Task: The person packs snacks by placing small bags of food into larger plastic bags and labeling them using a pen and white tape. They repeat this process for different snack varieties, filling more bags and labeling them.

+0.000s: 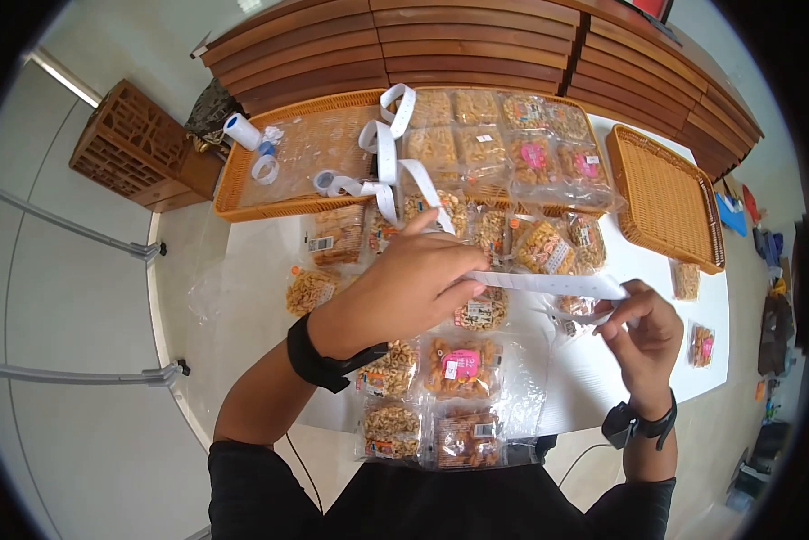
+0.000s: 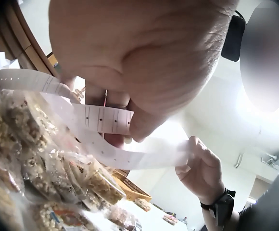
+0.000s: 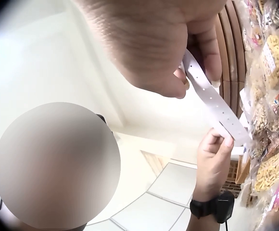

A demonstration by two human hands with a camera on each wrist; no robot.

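A long white label strip (image 1: 548,284) with small dark marks along it stretches between the two hands above the table. My left hand (image 1: 413,281) pinches it between thumb and fingers; in the left wrist view a length of the strip (image 2: 108,119) comes out past the thumb. My right hand (image 1: 649,337) pinches the far end, where the strip folds back in a loop. From the left hand, more strip runs back in loose curls (image 1: 384,148) over the tray. Below the hands lie clear bags of crunchy snacks, one with a pink label (image 1: 463,364).
A long wicker tray (image 1: 233,202) at the back holds rows of snack bags, a white roll (image 1: 241,131) and tape rolls. Another wicker tray (image 1: 665,198) stands at the right. More bags, such as one near the right edge (image 1: 702,346), lie on the white table (image 1: 269,243).
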